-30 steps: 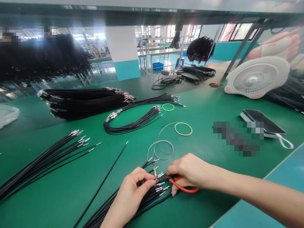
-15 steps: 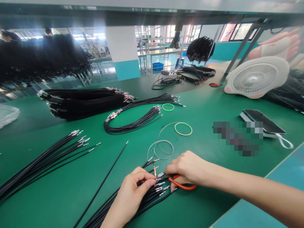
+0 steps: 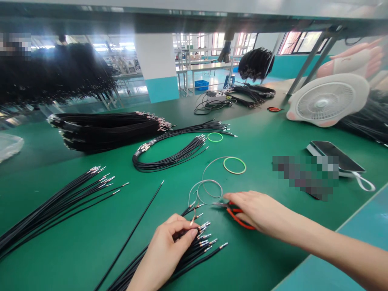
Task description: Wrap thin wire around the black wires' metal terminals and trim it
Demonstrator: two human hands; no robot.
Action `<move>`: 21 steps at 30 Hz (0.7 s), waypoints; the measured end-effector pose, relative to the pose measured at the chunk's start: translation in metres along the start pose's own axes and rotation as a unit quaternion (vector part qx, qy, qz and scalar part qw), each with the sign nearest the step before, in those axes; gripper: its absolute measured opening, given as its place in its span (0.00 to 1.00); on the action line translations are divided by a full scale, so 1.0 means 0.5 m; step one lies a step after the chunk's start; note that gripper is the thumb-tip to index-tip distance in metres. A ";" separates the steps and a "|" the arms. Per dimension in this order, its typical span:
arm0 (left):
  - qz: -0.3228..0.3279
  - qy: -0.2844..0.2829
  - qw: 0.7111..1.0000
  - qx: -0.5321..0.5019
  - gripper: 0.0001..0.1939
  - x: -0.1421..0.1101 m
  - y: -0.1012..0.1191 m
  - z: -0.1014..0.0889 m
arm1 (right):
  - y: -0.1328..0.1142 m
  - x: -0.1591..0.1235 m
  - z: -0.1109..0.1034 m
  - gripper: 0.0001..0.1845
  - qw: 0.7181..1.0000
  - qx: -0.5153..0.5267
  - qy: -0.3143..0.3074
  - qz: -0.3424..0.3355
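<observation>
A thin copper-coloured strip (image 3: 192,220) stands up from the closed thumb and fingers of my left hand (image 3: 169,248). That hand rests over a bundle of black cables (image 3: 194,258) with silver metal tips, which fan out to the right of its fingers. Red-handled scissors (image 3: 238,216) are gripped in my right hand (image 3: 257,210), blades pointing left, just above the green tabletop and apart from the cables. Beyond the left hand, a thin grey wire (image 3: 212,181) lies in loose loops and runs up to a green-and-white ring (image 3: 234,165).
One single black cable (image 3: 133,232) and another cable bundle (image 3: 66,206) lie to the left. Farther back are a curved bundle (image 3: 163,163), a large black coil (image 3: 106,131) and a green ring (image 3: 215,137). A white fan (image 3: 327,99) and a dark-topped device (image 3: 339,155) stand at right.
My right hand has drawn the scissors away from the cable tips, up and to the right. My left hand stays in place, the copper-coloured strip now leaning slightly differently.
</observation>
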State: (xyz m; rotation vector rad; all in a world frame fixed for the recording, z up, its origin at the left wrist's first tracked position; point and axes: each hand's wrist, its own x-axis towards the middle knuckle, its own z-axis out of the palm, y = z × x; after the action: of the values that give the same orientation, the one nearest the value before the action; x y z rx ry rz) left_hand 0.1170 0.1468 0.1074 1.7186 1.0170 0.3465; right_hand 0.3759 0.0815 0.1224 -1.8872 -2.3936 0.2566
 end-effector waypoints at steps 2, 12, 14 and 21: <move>-0.006 0.005 1.000 -0.013 0.10 0.002 -0.004 -0.001 | 0.028 -0.029 0.011 0.12 0.999 0.000 0.006 0.054; -0.001 0.035 0.999 -0.023 0.07 0.003 -0.011 0.003 | -0.054 -0.015 0.003 0.09 0.987 0.097 0.122 -0.036; 0.004 0.035 0.999 -0.014 0.07 0.004 -0.013 0.001 | -0.092 0.013 0.009 0.08 0.984 0.144 0.085 -0.063; 0.000 0.032 0.999 -0.025 0.07 0.004 -0.016 0.002 | -0.107 0.059 0.031 0.06 0.978 0.179 0.037 -0.101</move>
State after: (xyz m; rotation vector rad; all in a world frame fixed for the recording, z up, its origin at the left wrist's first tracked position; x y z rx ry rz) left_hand 0.1154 0.1482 0.0994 1.6726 1.0459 0.4265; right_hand 0.3150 0.0969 0.1156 -1.4620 -2.2797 0.5465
